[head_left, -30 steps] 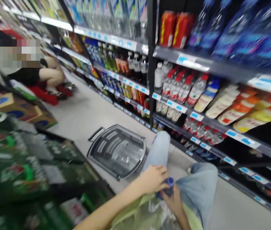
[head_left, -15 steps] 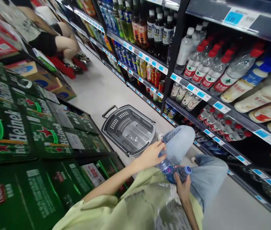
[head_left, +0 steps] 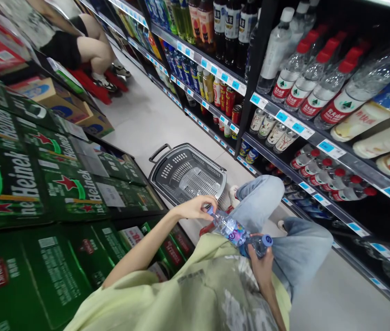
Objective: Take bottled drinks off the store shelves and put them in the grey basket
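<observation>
My left hand (head_left: 198, 208) is closed at the blue cap end of a clear plastic water bottle (head_left: 235, 231) with a purple and pink label. That bottle lies slantwise above my lap. Around a second plastic bottle (head_left: 257, 244) with a blue cap, my right hand (head_left: 262, 266) is closed, its fingers partly hidden behind the bottle. The two bottles overlap in view, and I cannot tell whether they touch. Beyond my left hand a grey shopping basket (head_left: 167, 158) stands on the floor, with clear items at its bottom that are hard to make out.
Shelves (head_left: 284, 122) of bottled drinks and cans run along the right. Stacked green beer cartons (head_left: 53, 271) line the left, with brown cardboard boxes (head_left: 60, 105) farther up the aisle. Another person (head_left: 91, 50) sits on a red stool at the upper left.
My left hand has shifted left, and the labelled bottle now shows more of its length. My right hand stays around the second bottle. The view has tilted slightly.
</observation>
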A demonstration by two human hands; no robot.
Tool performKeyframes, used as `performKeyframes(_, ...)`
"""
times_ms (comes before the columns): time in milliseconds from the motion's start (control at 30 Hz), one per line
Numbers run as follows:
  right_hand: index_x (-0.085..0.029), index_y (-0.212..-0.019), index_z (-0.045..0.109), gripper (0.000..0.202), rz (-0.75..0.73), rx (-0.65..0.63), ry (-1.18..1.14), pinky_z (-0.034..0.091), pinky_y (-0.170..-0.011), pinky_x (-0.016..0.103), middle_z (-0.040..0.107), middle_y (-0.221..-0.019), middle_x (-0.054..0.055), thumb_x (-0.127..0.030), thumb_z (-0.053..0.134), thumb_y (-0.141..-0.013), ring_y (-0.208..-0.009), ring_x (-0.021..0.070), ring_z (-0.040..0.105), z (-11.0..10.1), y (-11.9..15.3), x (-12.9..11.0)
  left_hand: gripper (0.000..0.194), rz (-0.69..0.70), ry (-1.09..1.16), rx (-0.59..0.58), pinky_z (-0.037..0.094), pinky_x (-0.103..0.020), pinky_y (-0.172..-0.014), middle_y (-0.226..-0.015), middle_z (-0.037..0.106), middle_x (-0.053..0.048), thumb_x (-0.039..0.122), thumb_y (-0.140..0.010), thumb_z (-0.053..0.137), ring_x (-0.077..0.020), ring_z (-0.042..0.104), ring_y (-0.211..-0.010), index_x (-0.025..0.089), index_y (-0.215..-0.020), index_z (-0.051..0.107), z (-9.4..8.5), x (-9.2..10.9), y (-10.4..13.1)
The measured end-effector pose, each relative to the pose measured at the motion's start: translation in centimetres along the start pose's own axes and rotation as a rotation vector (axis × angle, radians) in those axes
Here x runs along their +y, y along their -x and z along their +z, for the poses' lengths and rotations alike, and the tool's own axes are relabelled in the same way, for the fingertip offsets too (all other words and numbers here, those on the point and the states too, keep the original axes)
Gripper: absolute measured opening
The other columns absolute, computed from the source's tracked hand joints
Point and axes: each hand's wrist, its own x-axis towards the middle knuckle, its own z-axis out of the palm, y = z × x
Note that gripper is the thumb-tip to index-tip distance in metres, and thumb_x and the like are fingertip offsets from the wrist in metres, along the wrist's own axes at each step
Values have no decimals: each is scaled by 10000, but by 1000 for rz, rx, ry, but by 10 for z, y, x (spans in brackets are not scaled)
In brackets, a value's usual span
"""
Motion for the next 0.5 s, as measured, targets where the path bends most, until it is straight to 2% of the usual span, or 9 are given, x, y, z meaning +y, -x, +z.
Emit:
performKeyframes(100,-186,-1079,711,394,7,-4,2,596,-853,412,793,-1025,96,-487,758,-828,-910,269,739,0,-1,-2,364,-58,-30,112,518,-228,-655,-1009,652,-76,440,-719,892,-169,638,-882,145,-861,733,-15,8,6)
performKeyframes(200,-194,-1084,702,394,25,6,0,593,-846,414,790,-1019,92,-492,749,-831,-900,267,737,0,-2,-1,297,-130,-189,353,524,-248,-694,-869,665,-31,378,-694,862,-143,624,-766,153,-855,754,-28,12,6)
performKeyframes(267,-196,-1083,697,397,41,18,-1,593,-845,418,794,-1019,96,-494,749,-826,-913,274,739,1,-3,1,238,-190,-356,518,525,-270,-734,-808,665,-14,324,-673,819,-149,622,-743,162,-836,758,-36,3,0)
performKeyframes(333,-193,-1088,696,417,56,28,0,591,-866,432,800,-1030,105,-501,755,-814,-938,286,743,2,-3,3,202,-274,-551,634,520,-291,-773,-790,664,-14,278,-652,781,-168,624,-756,166,-818,759,-46,-18,-13)
performKeyframes(400,-189,-1098,697,445,69,30,0,589,-895,449,803,-1038,113,-516,760,-803,-956,294,745,3,-3,5,192,-392,-705,711,511,-304,-806,-807,670,-28,264,-657,759,-190,627,-794,159,-817,753,-57,-48,-30)
performKeyframes(500,-186,-1108,700,467,94,25,0,593,-902,456,807,-1043,122,-529,765,-798,-969,304,748,4,-3,5,217,-590,-749,799,490,-300,-839,-903,698,-54,284,-713,738,-212,634,-881,145,-879,738,-75,-100,-55)
